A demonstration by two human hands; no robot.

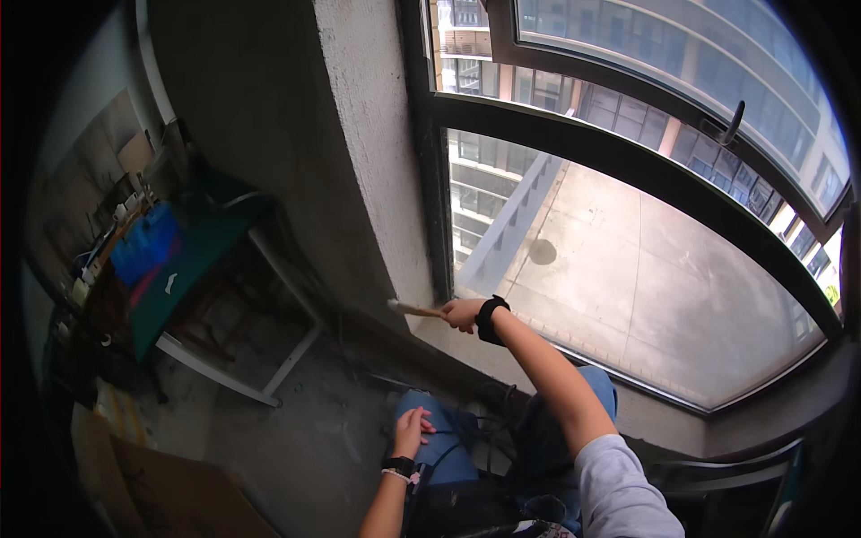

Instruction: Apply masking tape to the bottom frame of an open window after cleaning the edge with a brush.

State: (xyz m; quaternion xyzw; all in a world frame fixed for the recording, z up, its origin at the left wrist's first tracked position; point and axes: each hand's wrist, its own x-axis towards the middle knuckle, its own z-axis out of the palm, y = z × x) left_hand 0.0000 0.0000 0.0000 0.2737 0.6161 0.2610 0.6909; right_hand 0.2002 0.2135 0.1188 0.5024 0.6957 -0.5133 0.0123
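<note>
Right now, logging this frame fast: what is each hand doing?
Left hand: open, resting flat on the person's knee, holding nothing.
Right hand: closed around a wooden-handled brush at the rough wall.

Pale wooden handle on the brush (414,310), whitish at its tip. Black wristband (489,320) at one o'clock from it. Blue jeans (444,439) at six o'clock, grey sleeve (619,489) at four. Grey speckled wall (368,134) at twelve, black window frame (628,161) at two. Green tabletop (193,260) at nine, with something blue, perhaps plastic bags (148,247). Brown cardboard (170,498) at seven.
</note>
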